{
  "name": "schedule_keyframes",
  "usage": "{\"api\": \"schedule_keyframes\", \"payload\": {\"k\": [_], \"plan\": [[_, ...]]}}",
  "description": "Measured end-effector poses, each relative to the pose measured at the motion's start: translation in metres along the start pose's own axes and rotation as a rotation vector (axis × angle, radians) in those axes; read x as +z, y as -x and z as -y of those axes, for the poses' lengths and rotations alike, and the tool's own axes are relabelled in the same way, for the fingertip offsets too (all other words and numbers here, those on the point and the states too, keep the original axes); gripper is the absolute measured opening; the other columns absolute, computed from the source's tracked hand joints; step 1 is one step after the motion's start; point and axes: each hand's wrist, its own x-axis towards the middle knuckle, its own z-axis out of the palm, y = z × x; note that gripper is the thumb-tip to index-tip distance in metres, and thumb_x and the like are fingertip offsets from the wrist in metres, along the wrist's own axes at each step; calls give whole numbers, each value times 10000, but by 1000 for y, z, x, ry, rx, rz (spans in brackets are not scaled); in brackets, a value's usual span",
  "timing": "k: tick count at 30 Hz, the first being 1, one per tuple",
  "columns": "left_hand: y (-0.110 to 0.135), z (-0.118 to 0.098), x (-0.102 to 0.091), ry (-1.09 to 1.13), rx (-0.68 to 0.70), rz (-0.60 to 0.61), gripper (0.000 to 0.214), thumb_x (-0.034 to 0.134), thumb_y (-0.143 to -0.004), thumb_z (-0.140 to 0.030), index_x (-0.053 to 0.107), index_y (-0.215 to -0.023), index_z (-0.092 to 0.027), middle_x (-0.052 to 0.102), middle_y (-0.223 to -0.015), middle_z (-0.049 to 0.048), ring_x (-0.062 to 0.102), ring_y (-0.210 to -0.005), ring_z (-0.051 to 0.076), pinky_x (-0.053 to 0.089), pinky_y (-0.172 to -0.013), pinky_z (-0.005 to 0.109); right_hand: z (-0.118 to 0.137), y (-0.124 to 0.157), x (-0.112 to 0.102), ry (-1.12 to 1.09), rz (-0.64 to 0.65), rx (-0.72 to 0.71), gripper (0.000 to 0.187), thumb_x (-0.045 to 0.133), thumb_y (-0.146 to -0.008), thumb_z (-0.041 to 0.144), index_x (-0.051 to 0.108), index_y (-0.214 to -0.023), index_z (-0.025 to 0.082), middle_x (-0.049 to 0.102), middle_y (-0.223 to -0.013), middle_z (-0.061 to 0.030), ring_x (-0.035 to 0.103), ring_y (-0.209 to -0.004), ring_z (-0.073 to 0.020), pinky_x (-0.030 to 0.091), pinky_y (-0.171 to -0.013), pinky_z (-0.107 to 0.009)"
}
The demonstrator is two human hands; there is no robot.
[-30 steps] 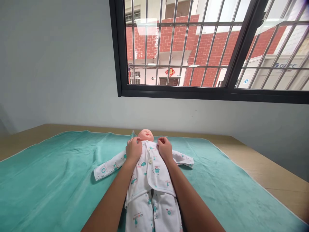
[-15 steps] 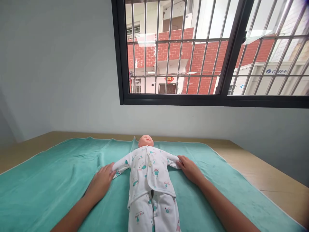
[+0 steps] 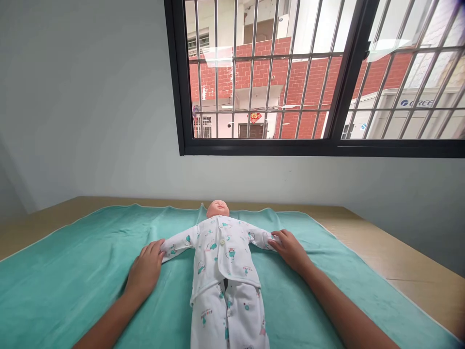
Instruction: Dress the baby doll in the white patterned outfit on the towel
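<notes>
A baby doll point(image 3: 218, 209) lies on its back on a green blanket point(image 3: 83, 276), its head toward the wall. It wears a white printed jacket point(image 3: 232, 264) closed with a button near the chest, and matching trousers point(image 3: 241, 317). Both sleeves stretch out sideways. At the end of the sleeve on the left, my left hand point(image 3: 146, 266) grips the cuff with its fingers together. My right hand point(image 3: 289, 251) pinches the cuff of the other sleeve point(image 3: 261, 237) between thumb and fingers. The doll's own hands are hidden from me.
The blanket covers most of a wooden table point(image 3: 374, 237), whose bare wood shows along the back and right. Behind it rises a grey-white wall point(image 3: 109, 121). A barred window with a dark frame point(image 3: 261, 148) is set in that wall, above the table.
Both hands have moved a little outward, and the sleeves are stretched wider and straighter. The whole view has shifted slightly.
</notes>
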Motion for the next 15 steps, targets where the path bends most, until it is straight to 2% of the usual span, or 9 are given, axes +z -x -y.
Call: {"api": "schedule_keyframes", "payload": {"k": [3, 6, 9, 12, 15], "plan": [[-2, 2, 2, 4, -48, 75, 445, 275, -944, -251, 496, -1305, -113, 575, -1313, 141, 523, -1195, 264, 418, -972, 381, -1, 0, 0, -2, -7, -4, 386, 487, -896, 523, 644, -1072, 218, 620, -1026, -86, 560, -1001, -258, 444, -875, -362], [-3, 3, 2, 10, -103, 156, 476, 287, -937, -272, 455, -1349, -103, 563, -1352, 145, 528, -1215, 260, 405, -994, 381, -4, 2, 0, 34, 57, 38, 382, 538, -856, 515, 663, -1065, 222, 634, -1056, -96, 564, -1021, -277, 443, -908, -383], [-1, 5, 2, 5, -93, 193, 507, 283, -938, -303, 429, -1376, -96, 545, -1389, 144, 505, -1263, 253, 359, -1057, 378, -14, 7, -4, 35, 136, 27, 463, 495, -872, 539, 626, -1208, 250, 613, -1232, -101, 547, -1134, -290, 421, -983, -404], [2, 6, 2, -21, -60, 200, 539, 268, -938, -336, 408, -1403, -102, 508, -1433, 145, 469, -1314, 260, 323, -1098, 403, -38, 18, -16, 57, 197, 41, 567, 402, -896, 611, 556, -1332, 283, 527, -1415, -73, 479, -1286, -293, 354, -1082, -428], [4, 6, 3, -43, -55, 206, 568, 255, -940, -348, 380, -1428, -86, 467, -1467, 156, 437, -1347, 268, 314, -1116, 424, -82, 34, -33, 147, 228, 144, 632, 340, -895, 655, 521, -1380, 294, 427, -1508, -34, 366, -1398, -290, 259, -1158, -461]]}}
